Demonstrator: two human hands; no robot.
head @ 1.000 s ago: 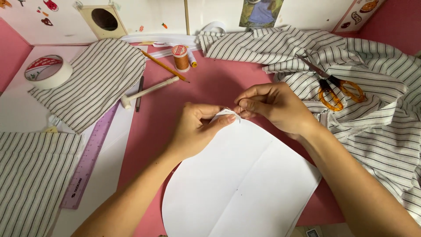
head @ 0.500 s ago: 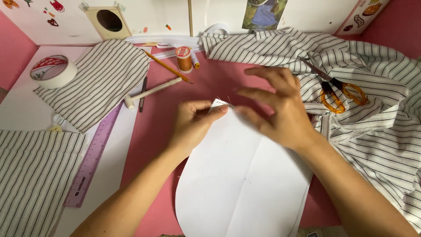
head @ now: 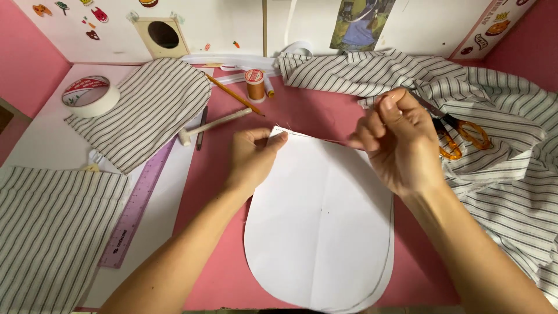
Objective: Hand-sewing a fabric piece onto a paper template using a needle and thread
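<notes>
While the left hand (head: 254, 156) pinches white paper (head: 319, 221) on the pink tabletop (head: 302, 113), the right hand (head: 398, 142) hovers half-clenched.

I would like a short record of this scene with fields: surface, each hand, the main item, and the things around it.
surface: pink table top
main item: white paper pattern, rounded at the near end, with a centre crease
left hand: pinches the top left corner of the paper pattern
right hand: raised above the top right edge, fingers curled; whether it holds a pin or thread cannot be told
right side: striped fabric, orange-handled scissors on it
left side: purple ruler, tape roll, cut striped piece
far side: thread spool, pencil
</notes>
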